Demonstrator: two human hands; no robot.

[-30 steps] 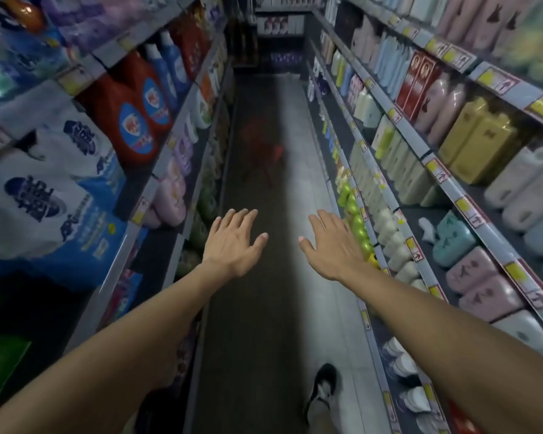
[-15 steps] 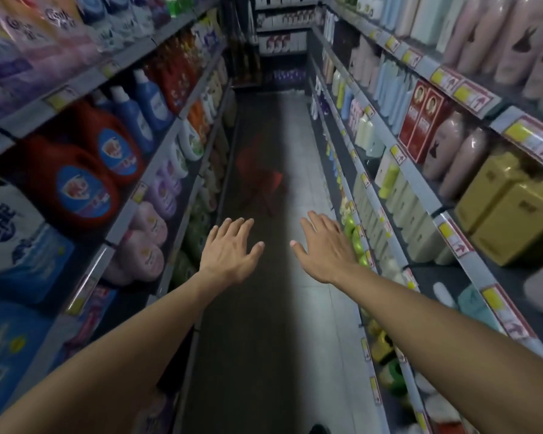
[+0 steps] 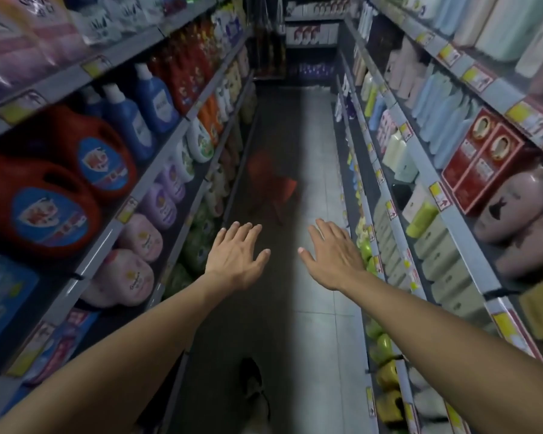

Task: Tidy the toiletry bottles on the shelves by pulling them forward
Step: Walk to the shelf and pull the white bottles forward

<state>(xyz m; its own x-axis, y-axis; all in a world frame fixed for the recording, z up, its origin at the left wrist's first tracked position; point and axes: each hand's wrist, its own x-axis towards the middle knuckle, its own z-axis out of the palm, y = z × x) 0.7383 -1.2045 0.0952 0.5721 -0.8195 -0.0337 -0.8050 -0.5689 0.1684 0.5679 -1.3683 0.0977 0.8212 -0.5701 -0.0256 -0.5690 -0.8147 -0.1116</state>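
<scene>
While both hands, left (image 3: 235, 258) and right (image 3: 334, 256), are held flat, grip empty, glossy rounded bottles (image 3: 524, 202) are seen nearer than before.

Glossy plastic bottles (image 3: 60, 211), metal shelves (image 3: 461, 233)

No text is legible. Shelf-edge price tags (image 3: 440, 195) and the red jug labels (image 3: 49, 211), left of frame, are too blurred to read.

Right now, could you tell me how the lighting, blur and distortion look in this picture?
Head view: dim aisle, one paler lit strip on the tiled floor; wide-angle bowing of the grey shelf rails; edge blur on the red detergent jugs; bare left hand and right hand fairly sharp.
</scene>
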